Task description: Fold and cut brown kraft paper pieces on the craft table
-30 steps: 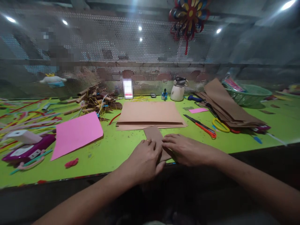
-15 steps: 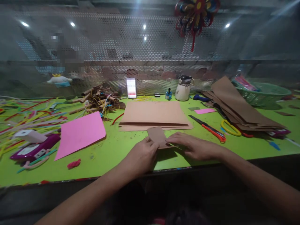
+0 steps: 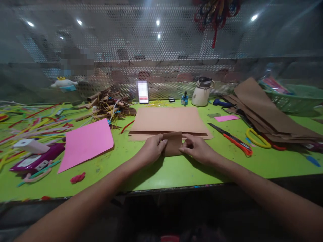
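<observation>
A small piece of brown paper [image 3: 172, 144] lies on the green table [image 3: 161, 171] just in front of a stack of brown paper sheets [image 3: 168, 121]. My left hand [image 3: 151, 149] grips the piece's left edge with fingers curled. From the other side, my right hand [image 3: 198, 148] pinches its right edge. The piece looks folded or rolled between the two hands, and its upper edge overlaps the front of the stack.
A pink sheet [image 3: 85, 141] lies left, with a purple tool [image 3: 35, 160] and coloured strips [image 3: 30, 121] beyond. Brown paper rolls [image 3: 106, 106] sit behind. Right: a red utility knife [image 3: 233, 138], yellow scissors [image 3: 257, 139], brown sheets [image 3: 267, 112], a green basket [image 3: 295, 97], a white jug [image 3: 202, 96].
Both hands have moved away from the table's near edge toward the brown stack, carrying the small brown piece. The flat piece is now bent up between the fingers.
</observation>
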Tool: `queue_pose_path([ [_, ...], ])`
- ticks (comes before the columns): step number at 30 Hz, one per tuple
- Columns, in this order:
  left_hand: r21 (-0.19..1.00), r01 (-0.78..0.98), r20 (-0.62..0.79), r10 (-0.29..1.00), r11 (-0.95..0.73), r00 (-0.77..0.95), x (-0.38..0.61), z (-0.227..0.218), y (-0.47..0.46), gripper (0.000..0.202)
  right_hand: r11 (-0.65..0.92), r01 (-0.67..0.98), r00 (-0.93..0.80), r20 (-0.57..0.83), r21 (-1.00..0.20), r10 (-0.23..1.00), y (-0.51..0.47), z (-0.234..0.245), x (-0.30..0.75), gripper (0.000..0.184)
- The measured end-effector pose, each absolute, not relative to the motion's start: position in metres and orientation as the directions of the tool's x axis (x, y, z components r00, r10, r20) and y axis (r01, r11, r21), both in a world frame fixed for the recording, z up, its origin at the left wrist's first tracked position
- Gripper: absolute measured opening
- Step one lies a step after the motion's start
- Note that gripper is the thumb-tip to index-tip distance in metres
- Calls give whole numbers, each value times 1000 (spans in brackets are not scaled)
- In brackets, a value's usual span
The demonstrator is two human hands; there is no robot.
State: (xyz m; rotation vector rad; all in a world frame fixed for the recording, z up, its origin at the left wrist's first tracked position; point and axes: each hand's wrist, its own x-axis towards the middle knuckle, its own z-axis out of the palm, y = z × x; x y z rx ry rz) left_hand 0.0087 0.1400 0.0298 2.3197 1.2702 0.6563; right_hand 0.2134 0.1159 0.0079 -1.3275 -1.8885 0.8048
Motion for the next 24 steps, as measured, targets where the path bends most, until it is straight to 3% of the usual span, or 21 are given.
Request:
queue_pose_path([
  [5,552,687,282,881,-473,380,11,23,144,17,338,623,-306,178,-705,935,119,12,211,31],
  [8,512,736,268,896,-443,353,8,20,142,49,325,689,-316,135,-647,939,121,15,210,29],
  [11,420,798,272,899,-432,344,4,19,137,74,311,731,-302,120,-608,946,122,15,209,38],
  [13,329,806,353,855,-493,379,4,21,131,69,298,741,-288,116,-601,951,122,13,208,45],
  [17,163,700,484,675,-695,557,8,27,116,26,340,724,-309,158,-600,938,119,14,206,40],
  [21,40,503,388,477,-864,789,11,25,100,18,363,739,-349,138,-567,927,121,18,204,24],
  [24,3,501,335,473,-865,815,10,19,93,17,348,776,-352,98,-527,931,125,19,202,19],
])
